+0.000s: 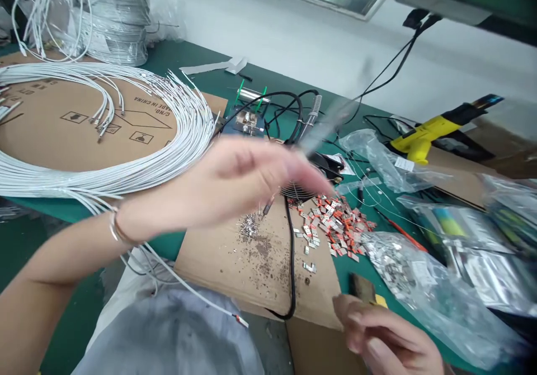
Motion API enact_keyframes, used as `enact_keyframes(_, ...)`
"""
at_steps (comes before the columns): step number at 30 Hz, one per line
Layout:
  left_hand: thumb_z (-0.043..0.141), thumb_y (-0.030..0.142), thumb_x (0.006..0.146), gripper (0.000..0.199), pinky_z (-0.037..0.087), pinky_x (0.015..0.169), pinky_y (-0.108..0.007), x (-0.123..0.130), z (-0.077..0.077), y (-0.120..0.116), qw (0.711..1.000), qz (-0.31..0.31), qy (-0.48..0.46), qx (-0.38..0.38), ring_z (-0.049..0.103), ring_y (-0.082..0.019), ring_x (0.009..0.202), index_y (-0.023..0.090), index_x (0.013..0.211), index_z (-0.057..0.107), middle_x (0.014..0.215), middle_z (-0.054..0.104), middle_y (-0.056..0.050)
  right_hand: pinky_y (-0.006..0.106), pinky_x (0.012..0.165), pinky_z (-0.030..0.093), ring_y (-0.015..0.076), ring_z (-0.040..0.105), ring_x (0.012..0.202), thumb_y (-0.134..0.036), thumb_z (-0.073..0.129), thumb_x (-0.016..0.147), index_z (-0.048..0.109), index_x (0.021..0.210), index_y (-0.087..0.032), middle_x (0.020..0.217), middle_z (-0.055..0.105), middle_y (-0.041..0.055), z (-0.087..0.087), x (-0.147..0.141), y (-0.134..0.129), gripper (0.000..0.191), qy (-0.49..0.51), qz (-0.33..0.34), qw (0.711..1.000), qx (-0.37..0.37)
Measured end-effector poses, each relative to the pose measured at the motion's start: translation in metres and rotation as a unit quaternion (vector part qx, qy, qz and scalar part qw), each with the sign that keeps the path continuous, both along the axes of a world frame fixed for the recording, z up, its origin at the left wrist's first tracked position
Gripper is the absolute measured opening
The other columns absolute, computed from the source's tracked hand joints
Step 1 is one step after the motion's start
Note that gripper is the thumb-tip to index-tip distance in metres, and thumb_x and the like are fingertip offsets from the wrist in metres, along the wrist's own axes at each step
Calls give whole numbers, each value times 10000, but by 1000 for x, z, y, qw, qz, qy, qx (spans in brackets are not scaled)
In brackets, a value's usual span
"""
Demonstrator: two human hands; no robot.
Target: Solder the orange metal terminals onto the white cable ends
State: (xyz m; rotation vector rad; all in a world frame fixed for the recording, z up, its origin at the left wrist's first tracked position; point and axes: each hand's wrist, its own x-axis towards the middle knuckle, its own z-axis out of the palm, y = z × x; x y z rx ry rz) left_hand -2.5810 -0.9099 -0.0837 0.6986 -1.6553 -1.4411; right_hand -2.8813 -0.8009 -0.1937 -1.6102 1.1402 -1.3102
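Note:
My left hand (pixel 247 179) reaches across the middle of the view, smeared by motion, with its fingers pressed together. A long greyish sliver (pixel 329 124), equally blurred, sticks up and right from behind its fingers and seems to move with it. At the lower right, my right hand (pixel 386 336) is closed, fingertips curled against the thumb; anything in it is hidden. Just beyond it lies a dark brown block (pixel 363 288) with a yellow part. A white cable (pixel 188 288) with an orange-and-silver end piece (pixel 240 320) hangs over my lap.
A big coil of white cables (pixel 184 156) lies on cardboard at left. Orange-and-silver clips (pixel 339 224) are heaped beside a cardboard sheet (pixel 235 271) with metal scraps. A black cord (pixel 292 263) crosses it. A yellow heat gun (pixel 432 131) and plastic bags (pixel 428 291) sit at right.

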Motion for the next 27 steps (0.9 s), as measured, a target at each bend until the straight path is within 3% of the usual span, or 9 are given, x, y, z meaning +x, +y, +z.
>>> enact_keyframes(2,426,328,898,305,226,379,-161,-17,-16,21,981,-138,-7,140,300,-29,418,156,872,677,518,388,55,263,482,456,122,535,437,-220,604,798,678,877,-242,572,616,17,8,27,-7,110,6,22,1000,-9)
enact_keyframes(3,415,356,898,321,235,365,-158,-22,-28,31,965,-157,-8,208,299,-27,393,157,885,666,521,395,60,224,452,438,120,559,477,-177,598,799,678,892,-250,621,633,20,11,39,-10,143,12,7,1000,4)
enact_keyframes(7,546,410,816,301,364,411,-160,-20,-72,52,944,-113,-36,308,432,-46,386,136,904,633,488,485,55,190,486,432,101,550,546,-140,612,782,673,943,-267,637,616,-6,13,81,-20,213,14,3,999,51)
enact_keyframes(10,589,417,781,293,377,385,-161,-16,-86,59,944,-91,-55,313,431,-59,372,136,863,600,450,497,52,206,496,419,99,524,545,-183,630,771,669,890,-234,652,625,-1,13,101,-26,135,-29,47,995,78)
enact_keyframes(13,547,405,821,255,352,383,-145,-14,-87,65,951,-87,-96,280,435,-55,401,156,860,588,475,448,67,213,477,385,94,484,519,-210,631,769,648,746,-205,609,603,-4,13,107,-30,29,-54,57,992,102)
enact_keyframes(17,491,348,870,208,368,442,-148,-13,-86,71,972,-59,-173,149,471,-44,507,175,852,605,684,493,32,215,447,326,91,420,498,-206,640,750,649,762,-201,563,535,-19,14,104,-28,16,-40,58,991,116)
enact_keyframes(20,508,322,865,187,385,481,-154,-16,-90,73,978,-40,-190,75,485,-55,561,173,821,614,705,508,22,217,442,313,89,410,486,-194,648,734,628,705,-192,537,520,-22,15,104,-23,35,-45,65,990,119)
enact_keyframes(24,533,331,852,213,375,446,-149,-22,-96,76,987,-43,-112,108,484,-35,487,147,769,601,662,489,34,208,412,300,75,398,427,-267,665,726,550,581,-179,483,514,-28,11,115,-21,205,-154,70,973,160)
enact_keyframes(27,559,355,831,241,338,384,-149,-22,-95,78,985,-41,-50,162,470,-31,424,128,765,608,624,488,33,191,382,253,49,285,360,-334,666,732,500,541,-184,395,377,-80,8,121,-25,294,-310,55,927,202)
